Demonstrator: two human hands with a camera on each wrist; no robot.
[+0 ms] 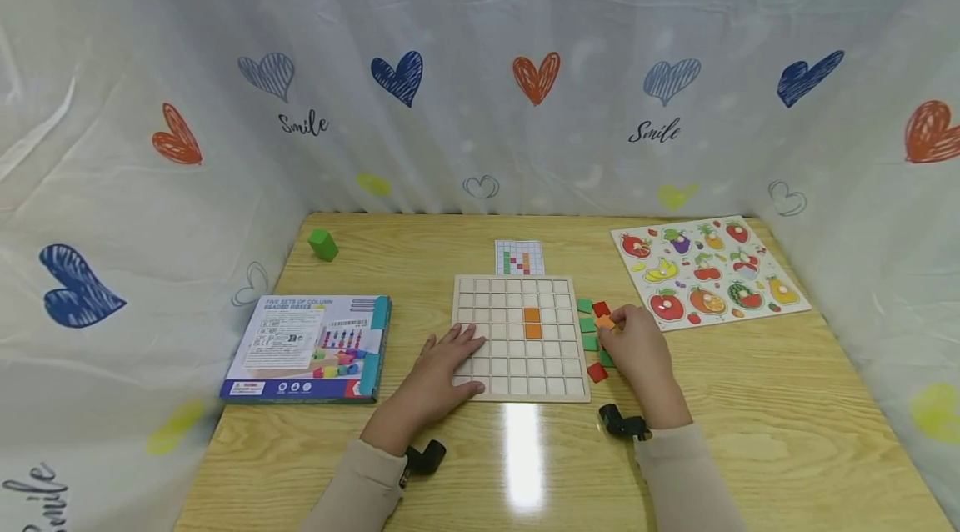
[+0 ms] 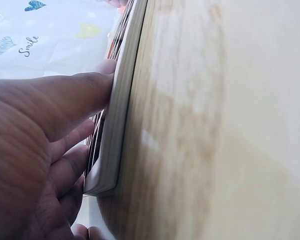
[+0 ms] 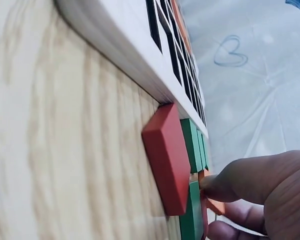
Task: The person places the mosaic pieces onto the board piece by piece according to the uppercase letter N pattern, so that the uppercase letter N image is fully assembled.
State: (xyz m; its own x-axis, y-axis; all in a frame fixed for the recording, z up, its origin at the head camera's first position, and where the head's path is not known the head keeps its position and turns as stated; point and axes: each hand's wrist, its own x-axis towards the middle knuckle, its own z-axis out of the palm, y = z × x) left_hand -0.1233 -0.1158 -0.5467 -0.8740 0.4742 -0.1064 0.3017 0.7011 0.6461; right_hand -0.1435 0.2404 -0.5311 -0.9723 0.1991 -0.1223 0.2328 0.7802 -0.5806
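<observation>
A wooden grid board [image 1: 555,387] lies flat in the middle of the table, with two orange tiles [image 1: 532,323] one above the other in its cells. My left hand [image 1: 435,373] rests on the board's left side, fingers spread, the thumb near the lower edge. Beside the board's right edge, my right hand [image 1: 639,353] pinches an orange tile [image 1: 604,322] between thumb and fingers. Around those fingertips lie several green tiles [image 1: 587,324] and some red ones; one red tile [image 3: 167,160] sits closest in the right wrist view, against the board's edge.
Behind the board lies a small printed pattern card [image 1: 519,258]. A boxed bead set [image 1: 307,348] is on the left, with a green block [image 1: 323,245] farther back. To the right is a fruit puzzle board [image 1: 708,272]. A white curtain [image 1: 480,140] surrounds the table.
</observation>
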